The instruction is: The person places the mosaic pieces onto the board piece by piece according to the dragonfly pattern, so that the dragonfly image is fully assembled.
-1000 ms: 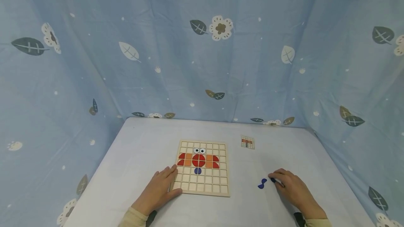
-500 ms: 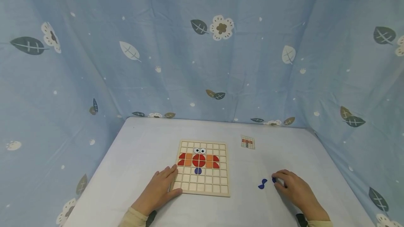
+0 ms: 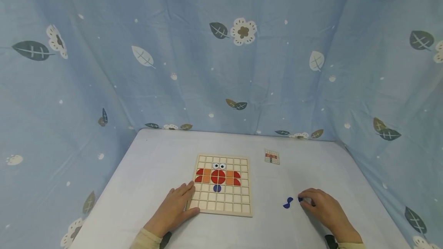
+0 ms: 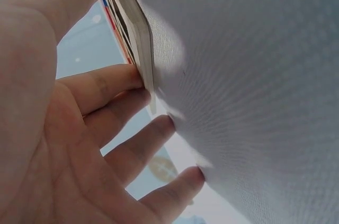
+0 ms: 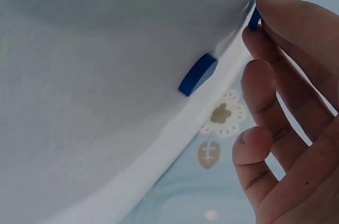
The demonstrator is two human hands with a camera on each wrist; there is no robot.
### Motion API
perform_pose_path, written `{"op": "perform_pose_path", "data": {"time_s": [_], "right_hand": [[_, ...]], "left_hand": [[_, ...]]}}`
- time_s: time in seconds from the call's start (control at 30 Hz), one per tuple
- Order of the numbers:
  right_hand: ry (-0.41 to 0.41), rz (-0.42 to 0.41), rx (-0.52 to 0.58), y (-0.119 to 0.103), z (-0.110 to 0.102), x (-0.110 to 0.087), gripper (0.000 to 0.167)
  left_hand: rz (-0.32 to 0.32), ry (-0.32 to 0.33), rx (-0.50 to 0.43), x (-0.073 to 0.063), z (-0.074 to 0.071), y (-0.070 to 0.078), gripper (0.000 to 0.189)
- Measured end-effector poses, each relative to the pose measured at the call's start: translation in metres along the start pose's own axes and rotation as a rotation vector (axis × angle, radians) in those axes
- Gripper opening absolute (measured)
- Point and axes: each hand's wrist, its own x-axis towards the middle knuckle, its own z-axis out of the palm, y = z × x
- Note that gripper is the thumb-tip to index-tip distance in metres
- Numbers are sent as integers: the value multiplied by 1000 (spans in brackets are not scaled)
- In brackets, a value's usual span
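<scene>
My left hand (image 3: 175,205) rests at the near left corner of a wooden grid board (image 3: 228,208), fingers along its left side and thumb at the front. In the left wrist view those fingers (image 4: 127,107) are spread, some touching the board's edge. On the board lie red rounded pieces (image 3: 218,176), orange squares (image 3: 230,177), two eye tiles (image 3: 219,166) and blue pieces (image 3: 217,188). My right hand (image 3: 322,207) pinches a small blue tile (image 5: 255,18) between thumb and finger at the table surface. Another blue tile (image 5: 198,74) lies under that hand.
Two blue tiles (image 3: 288,203) lie corner to corner, left of my right hand. A small pattern card (image 3: 272,156) lies beyond the board's right side. Blue patterned cloth (image 3: 221,68) hangs behind and beside the white table (image 3: 166,145).
My right hand has shifted slightly to the right with the blue tile at its fingertips. The left hand and the board have stayed in place.
</scene>
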Motion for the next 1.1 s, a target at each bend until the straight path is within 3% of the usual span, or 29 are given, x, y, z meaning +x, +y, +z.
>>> {"op": "perform_pose_path", "data": {"time_s": [0.17,0.37,0.73,0.87,1.1], "right_hand": [[76,-52,13,-7,1,1,22],[241,-223,53,-22,6,4,27],[386,-539,65,-57,20,21,33],[391,-596,83,-71,25,26,33],[326,-631,103,-97,35,30,27]], "left_hand": [[-3,-7,-1,0,0,0,81],[0,-8,7,-1,-1,1,80],[13,10,-14,-1,1,-1,79],[11,0,-17,0,2,-1,80],[2,-6,-3,0,0,0,80]]}}
